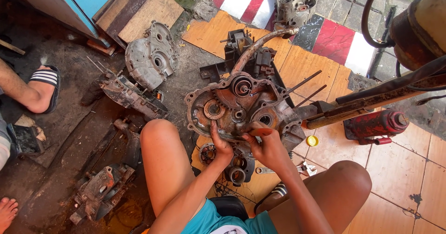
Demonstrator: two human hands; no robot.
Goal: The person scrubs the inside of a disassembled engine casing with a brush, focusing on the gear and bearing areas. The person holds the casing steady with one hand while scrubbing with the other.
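rusty engine case (pixel 241 105) lies open, gears bare, cover (pixel 151 55) already off; our left hand (pixel 222 146) steadies its rim, right hand (pixel 265 146) grips a red-handled tool (pixel 260 132).

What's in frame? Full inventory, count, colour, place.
engine crankcase: 1, rusty grey-brown, centre, open side up, gears showing
red-handled tool: 1, at the crankcase's near edge, in the right hand
engine cover: 1, grey, upper left, leaning
engine halves: 2, dirty grey, one left of centre, one lower left
bottle jack: 1, red, right, lying on the tiles
yellow cap: 1, on the tiles right of the crankcase
wrench: 1, metal, on the floor under the hands
another person's sandalled foot: 1, black-and-white sandal, far left
bare foot: 1, bottom left corner
left hand: on the crankcase's near rim
right hand: closed on the red-handled tool
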